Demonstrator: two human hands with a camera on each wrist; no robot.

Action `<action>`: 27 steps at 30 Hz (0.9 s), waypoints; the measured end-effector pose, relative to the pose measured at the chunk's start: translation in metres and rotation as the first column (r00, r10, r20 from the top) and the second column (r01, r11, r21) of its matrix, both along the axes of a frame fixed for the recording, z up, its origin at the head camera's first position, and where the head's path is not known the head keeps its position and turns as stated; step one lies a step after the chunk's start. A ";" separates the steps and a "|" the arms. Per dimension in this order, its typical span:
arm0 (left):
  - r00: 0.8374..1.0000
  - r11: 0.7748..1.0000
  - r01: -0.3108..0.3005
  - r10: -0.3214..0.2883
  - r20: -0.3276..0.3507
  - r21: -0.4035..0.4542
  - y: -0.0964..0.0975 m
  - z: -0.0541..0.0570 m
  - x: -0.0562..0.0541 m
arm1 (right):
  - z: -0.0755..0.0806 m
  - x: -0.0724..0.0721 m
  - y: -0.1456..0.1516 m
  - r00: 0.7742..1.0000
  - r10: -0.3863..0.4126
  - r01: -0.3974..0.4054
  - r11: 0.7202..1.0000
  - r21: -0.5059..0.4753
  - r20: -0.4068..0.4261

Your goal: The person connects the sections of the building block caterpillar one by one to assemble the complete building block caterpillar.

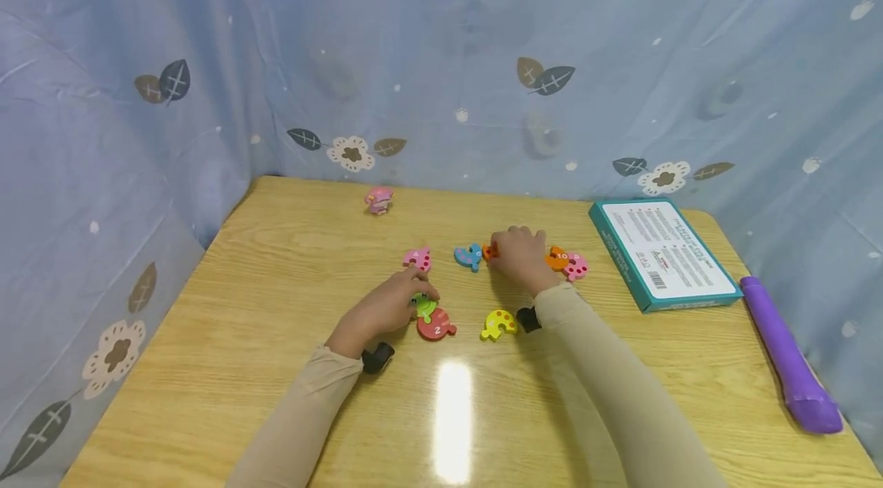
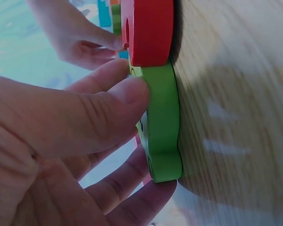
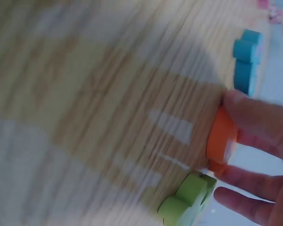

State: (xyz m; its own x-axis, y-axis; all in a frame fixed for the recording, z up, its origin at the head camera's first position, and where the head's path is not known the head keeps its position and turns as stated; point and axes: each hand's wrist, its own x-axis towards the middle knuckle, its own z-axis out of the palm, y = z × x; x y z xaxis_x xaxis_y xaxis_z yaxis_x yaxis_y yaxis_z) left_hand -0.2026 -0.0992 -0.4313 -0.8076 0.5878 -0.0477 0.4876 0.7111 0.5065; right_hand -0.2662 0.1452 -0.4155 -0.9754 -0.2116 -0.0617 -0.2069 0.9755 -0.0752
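Note:
My left hand (image 1: 389,304) pinches a green frog-faced puzzle piece (image 2: 162,113) between thumb and fingers. That piece touches a round red puzzle piece (image 1: 434,325) marked 2. Farther forward, my right hand (image 1: 520,258) grips an orange puzzle piece (image 3: 221,134) at its edges; the hand mostly covers it in the head view. On its thumb side lies a blue puzzle piece (image 1: 469,257), and a green puzzle piece (image 3: 186,200) sits by the other fingers. A yellow spotted puzzle piece (image 1: 498,325) lies between the forearms.
Beyond the left hand lies a pink puzzle piece (image 1: 417,259). Right of the right hand are an orange piece (image 1: 556,258) marked 10 and another pink piece (image 1: 576,266). A pink figurine (image 1: 379,200), a teal-edged box (image 1: 665,254) and a purple stick (image 1: 786,354) stand farther out.

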 end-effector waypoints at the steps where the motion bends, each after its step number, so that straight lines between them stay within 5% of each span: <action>1: 1.000 1.000 0.000 0.000 0.004 0.003 0.000 0.000 0.000 | 0.001 0.003 0.000 1.000 0.004 -0.004 1.000 -0.017 -0.018; 6: 1.000 1.000 -0.004 0.004 0.012 -0.001 -0.001 0.000 -0.002 | 0.014 0.027 -0.006 0.983 0.109 -0.135 0.975 -0.176 -0.151; 9: 1.000 1.000 -0.009 0.009 0.016 -0.015 -0.001 0.001 -0.002 | 0.020 0.048 -0.011 0.945 0.270 -0.312 0.915 -0.257 -0.185; 13: 1.000 1.000 -0.007 0.008 0.026 -0.015 -0.001 0.005 -0.002 | 0.015 0.071 -0.017 0.870 0.480 -0.491 0.822 -0.289 -0.113; 21: 1.000 1.000 -0.007 0.007 0.019 -0.007 0.000 0.005 -0.003 | -0.001 0.090 -0.022 0.797 0.594 -0.596 0.743 -0.305 -0.111; 27: 1.000 1.000 -0.013 0.013 0.021 -0.006 0.000 0.003 -0.001 | -0.007 0.092 -0.024 0.772 0.627 -0.628 0.723 -0.289 -0.108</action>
